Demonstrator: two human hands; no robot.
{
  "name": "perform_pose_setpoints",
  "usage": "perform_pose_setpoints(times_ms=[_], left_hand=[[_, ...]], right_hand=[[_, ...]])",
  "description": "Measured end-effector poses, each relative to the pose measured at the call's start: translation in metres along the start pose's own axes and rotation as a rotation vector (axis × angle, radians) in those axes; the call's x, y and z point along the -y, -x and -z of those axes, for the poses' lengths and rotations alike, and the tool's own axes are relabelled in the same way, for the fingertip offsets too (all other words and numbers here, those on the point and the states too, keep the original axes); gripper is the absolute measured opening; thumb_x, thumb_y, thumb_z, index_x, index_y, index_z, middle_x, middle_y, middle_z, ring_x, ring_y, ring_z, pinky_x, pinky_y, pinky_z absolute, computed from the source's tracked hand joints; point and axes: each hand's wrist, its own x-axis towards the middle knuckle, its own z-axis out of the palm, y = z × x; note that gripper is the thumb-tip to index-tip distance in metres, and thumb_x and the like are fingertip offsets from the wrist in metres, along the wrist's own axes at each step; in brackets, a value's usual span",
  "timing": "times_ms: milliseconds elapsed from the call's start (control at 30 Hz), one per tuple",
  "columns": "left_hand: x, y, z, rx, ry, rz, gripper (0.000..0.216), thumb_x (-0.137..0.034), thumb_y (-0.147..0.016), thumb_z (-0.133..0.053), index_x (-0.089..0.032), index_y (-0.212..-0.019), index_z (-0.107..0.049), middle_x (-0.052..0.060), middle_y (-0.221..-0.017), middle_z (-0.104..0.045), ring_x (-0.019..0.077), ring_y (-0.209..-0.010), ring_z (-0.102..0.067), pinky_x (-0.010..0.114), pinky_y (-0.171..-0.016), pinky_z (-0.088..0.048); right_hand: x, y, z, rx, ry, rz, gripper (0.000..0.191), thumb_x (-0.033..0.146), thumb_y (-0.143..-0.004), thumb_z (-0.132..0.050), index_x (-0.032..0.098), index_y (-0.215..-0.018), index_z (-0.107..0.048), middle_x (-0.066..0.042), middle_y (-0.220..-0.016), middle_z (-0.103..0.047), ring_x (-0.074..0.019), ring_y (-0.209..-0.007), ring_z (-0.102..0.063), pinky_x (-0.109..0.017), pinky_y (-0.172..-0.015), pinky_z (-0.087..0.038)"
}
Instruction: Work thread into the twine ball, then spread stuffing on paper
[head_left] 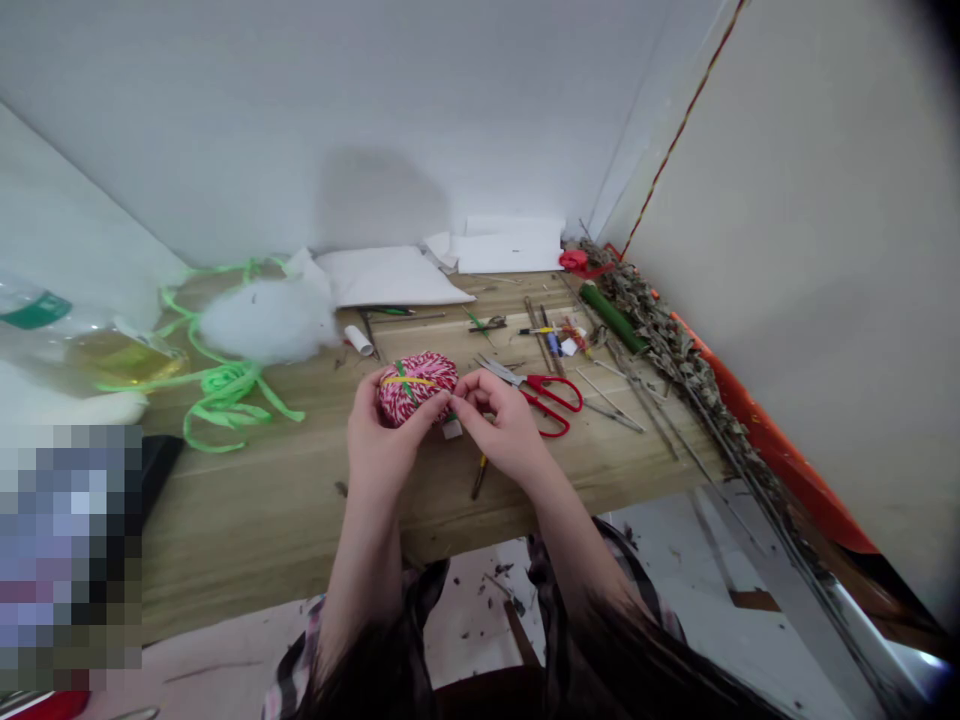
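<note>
One ball of twine, red-and-white, held just above the surface, about mid-width and nearer the front edge than the back. Two bands cross over it, one yellow and one green. Left hand is curled round the ball's left and lower side, fingers closed on it with the thumb on top. Right hand has thumb and forefinger pinched tight against the ball's lower right flank and the other fingers loosely bent. Can't tell if a loose strand sits in the pinch. One small white block lies on the surface right under the two hands. One thin brown-yellow stick is below the right hand, near the front edge. One pair of red-handled scissors is just right of the right hand, blades pointing left and back. Thin metal rods lie right of the scissors, several of them, count unclear. One green rod and one long pile of dried twigs run along the right edge. At least two white sheets are at the back edge, with one small white roll just in front of them. One clump of white stuffing and one tangle of green cord sit back-left. One clear bottle lies at the left edge.
</note>
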Motion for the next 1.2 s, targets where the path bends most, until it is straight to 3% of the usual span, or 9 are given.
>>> perform_pose_setpoints(times_ms=[333,600,867,1033,1200], left_hand=[[-0.0047,0.0005,-0.0035,0.016,0.171,0.191,0.057,-0.048,-0.064,-0.084,-0.017,-0.109,-0.067,0.007,-0.108,-0.070,0.0211,-0.098,-0.065,0.033,-0.091,-0.051],[-0.0067,-0.0001,-0.0038,-0.016,0.238,0.220,0.052,-0.044,-0.065,-0.084,-0.019,-0.106,-0.063,0.006,-0.111,-0.068,0.0214,-0.105,-0.065,0.034,-0.093,-0.052],[-0.0059,-0.0018,-0.0033,0.042,0.348,0.232,0.053,-0.050,-0.068,-0.081,-0.023,-0.109,-0.062,0.006,-0.116,-0.068,0.0211,-0.098,-0.067,0.031,-0.079,-0.057],[-0.0085,-0.0010,-0.0017,0.133,0.352,0.311,0.056,-0.055,-0.069,-0.077,-0.021,-0.112,-0.063,0.008,-0.111,-0.070,0.0242,-0.098,-0.068,0.035,-0.080,-0.058],[-0.0064,-0.0001,-0.0005,0.177,0.246,0.298,0.071,-0.053,-0.061,-0.084,-0.019,-0.119,-0.061,0.010,-0.116,-0.069,0.0257,-0.100,-0.067,0.037,-0.081,-0.057]], right_hand=[[-0.0001,0.0005,-0.0005,-0.016,-0.021,0.029,0.015,0.035,-0.089,-0.058,0.021,-0.087,-0.056,0.005,-0.065,-0.051,-0.0104,-0.056,-0.046,-0.023,-0.056,-0.038],[0.0013,0.0011,-0.0012,-0.018,-0.015,0.026,0.014,0.035,-0.089,-0.058,0.021,-0.087,-0.056,0.004,-0.066,-0.052,-0.0109,-0.058,-0.049,-0.023,-0.056,-0.038],[-0.0004,0.0007,-0.0016,-0.011,-0.041,0.038,0.012,0.032,-0.088,-0.059,0.021,-0.087,-0.056,0.003,-0.069,-0.055,-0.0109,-0.058,-0.049,-0.023,-0.056,-0.038],[-0.0017,0.0002,-0.0016,-0.008,-0.050,0.044,0.009,0.029,-0.088,-0.059,0.021,-0.086,-0.056,0.003,-0.068,-0.054,-0.0112,-0.059,-0.049,-0.023,-0.056,-0.038],[-0.0017,0.0002,-0.0004,-0.026,-0.045,0.052,0.013,0.033,-0.089,-0.059,0.021,-0.086,-0.055,0.005,-0.066,-0.051,-0.0105,-0.057,-0.047,-0.023,-0.055,-0.037]])
